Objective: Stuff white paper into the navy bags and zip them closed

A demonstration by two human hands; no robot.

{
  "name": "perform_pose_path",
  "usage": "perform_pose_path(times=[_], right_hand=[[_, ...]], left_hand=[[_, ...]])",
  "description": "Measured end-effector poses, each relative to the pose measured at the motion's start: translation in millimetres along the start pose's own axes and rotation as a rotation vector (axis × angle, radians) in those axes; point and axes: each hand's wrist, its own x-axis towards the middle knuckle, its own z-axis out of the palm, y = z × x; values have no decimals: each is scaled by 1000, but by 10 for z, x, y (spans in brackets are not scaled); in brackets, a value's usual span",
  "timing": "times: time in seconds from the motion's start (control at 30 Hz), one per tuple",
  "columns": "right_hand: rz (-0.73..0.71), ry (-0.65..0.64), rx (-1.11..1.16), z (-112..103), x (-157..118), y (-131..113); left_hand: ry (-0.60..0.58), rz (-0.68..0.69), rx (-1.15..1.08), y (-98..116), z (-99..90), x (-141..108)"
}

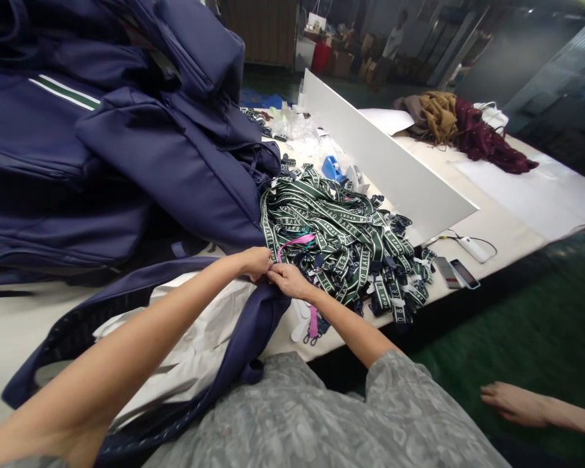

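In front of me a navy bag (268, 312) lies with its top spread wide, white crumpled paper (199, 325) filling it. My left hand (257, 263) is closed at the far end of the bag's opening. Right beside it, my right hand (288, 281) pinches the same end; the exact piece between the fingers is too small to make out. Just beyond both hands lies a heap of green and white lettered straps (341, 227) with dark clips. A pink ribbon (297, 241) rests on the heap.
Stacked navy bags (175, 162) rise on the left. A white board (385, 149) stands behind the straps, near a blue tape dispenser (331, 168). Phones (463, 273) lie at the table edge. Maroon and tan drawstring bags (482, 133) sit farther back. Another person's hand (514, 403) shows at right.
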Motion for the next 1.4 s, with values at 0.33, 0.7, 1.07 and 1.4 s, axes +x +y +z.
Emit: perform_pose_path(times=[0.33,0.7,1.07,1.4], right_hand=[[92,74,-29,120,-24,120],[108,76,-83,216,-85,151],[221,146,-81,222,-131,98],[88,211,-264,155,-51,-406]], left_hand=[[31,-7,18,15,173,4],[62,-281,102,158,273,258],[85,-321,182,84,174,312],[478,-227,-108,14,260,-501]])
